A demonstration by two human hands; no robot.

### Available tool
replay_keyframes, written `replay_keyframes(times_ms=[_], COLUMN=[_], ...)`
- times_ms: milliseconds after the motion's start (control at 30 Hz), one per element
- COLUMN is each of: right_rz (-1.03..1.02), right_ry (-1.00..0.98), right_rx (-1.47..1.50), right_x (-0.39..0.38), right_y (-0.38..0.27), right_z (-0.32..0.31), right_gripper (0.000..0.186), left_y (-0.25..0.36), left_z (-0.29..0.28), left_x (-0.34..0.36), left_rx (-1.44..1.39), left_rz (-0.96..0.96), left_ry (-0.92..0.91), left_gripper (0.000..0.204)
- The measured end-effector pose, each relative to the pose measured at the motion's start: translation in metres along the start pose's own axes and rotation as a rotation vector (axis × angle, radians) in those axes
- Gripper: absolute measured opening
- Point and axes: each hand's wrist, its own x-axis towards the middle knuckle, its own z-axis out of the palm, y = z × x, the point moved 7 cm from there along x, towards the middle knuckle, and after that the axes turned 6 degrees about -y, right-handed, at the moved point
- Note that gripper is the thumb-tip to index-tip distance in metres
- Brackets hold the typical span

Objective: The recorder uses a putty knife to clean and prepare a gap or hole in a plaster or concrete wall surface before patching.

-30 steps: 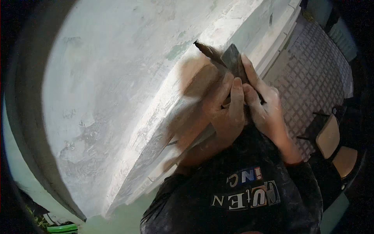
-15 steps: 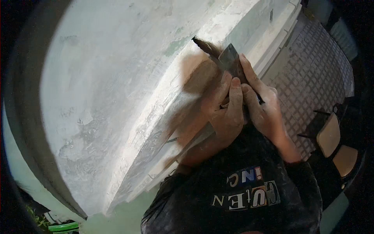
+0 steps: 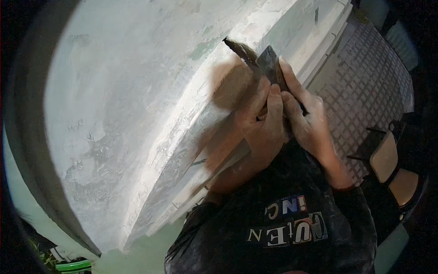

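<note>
A putty knife [image 3: 269, 60] with a flat dark metal blade is held between my two hands, its corner pointing up and away from me. My left hand [image 3: 269, 130] is closed on it, thumb and fingers pressed together near the base of the blade. My right hand [image 3: 310, 114] grips it from the right, the index finger stretched along the blade's edge. The handle is mostly hidden by my fingers. Just left of the blade, a dark gap [image 3: 239, 48] cuts into the edge of the white plastered ledge [image 3: 175, 130]. Pale dust covers both hands.
A broad plastered surface [image 3: 114, 91] with rough patches fills the left. A small metal piece [image 3: 316, 16] sticks out at the upper right of the ledge. Beyond lie a patterned tiled floor [image 3: 365, 77] and a chair [image 3: 384, 157]. Something green and curved [image 3: 74, 266] shows at lower left.
The ledge and gap have shifted slightly up and left in view. My hands and the putty knife sit slightly higher, with the grip unchanged.
</note>
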Motion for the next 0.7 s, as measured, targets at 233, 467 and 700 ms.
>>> replay_keyframes(times_ms=[233,467,700], right_rz=[-0.001,0.039,-0.029], right_ry=[-0.029,-0.024,0.022], right_rx=[0.055,0.036,0.087], right_x=[-0.001,-0.004,-0.001], right_y=[0.001,-0.002,-0.001], right_z=[0.002,0.001,0.004], right_gripper=[0.052,0.054,0.054], left_y=[-0.005,0.002,-0.002], left_z=[-0.005,-0.003,-0.006], left_x=[-0.001,-0.001,-0.001], left_rx=[0.033,0.021,0.03], left_rz=[0.069,0.102,0.126], left_ry=[0.01,0.028,0.019], left_gripper=[0.023,0.023,0.023])
